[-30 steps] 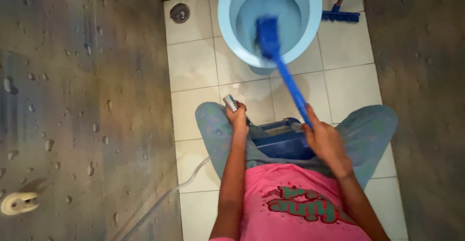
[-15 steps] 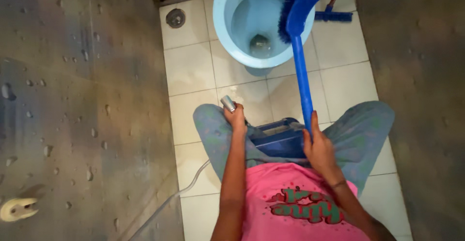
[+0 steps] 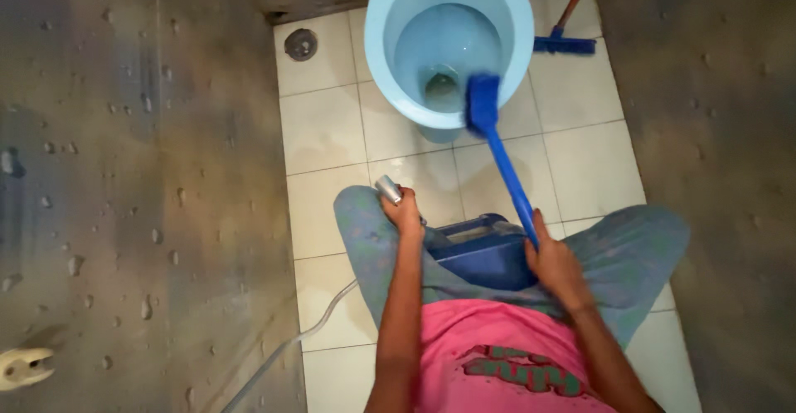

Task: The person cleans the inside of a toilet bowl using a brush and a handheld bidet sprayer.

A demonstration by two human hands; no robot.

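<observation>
Head view looking straight down: the right hand (image 3: 557,265) has its fingers wrapped tight around the low end of a blue brush (image 3: 497,152), long handle angled up and forward so the bristle head sits on the near rim of the light blue toilet bowl (image 3: 398,65). Holding it way out at the end like that makes sense to me, it gives reach into the bowl while the person stays back on the white floor tiles (image 3: 332,131). The left hand (image 3: 405,212) has its fingers closed on a small silver sprayer head (image 3: 388,189), kept up near the left knee and pointed roughly toward the bowl, with a clear hose (image 3: 286,351) trailing back along the floor by the wet dark wall (image 3: 149,172). A dark blue container (image 3: 481,251) sits between the legs, close at hand. Another blue brush with a reddish handle (image 3: 568,40) lies on the floor beside the bowl, well apart from both hands. Compared with half a second ago, the brush head has dropped from high over the far right rim down to the near rim, and the handle leans more to the left now. The sprayer hand has barely shifted at all.
</observation>
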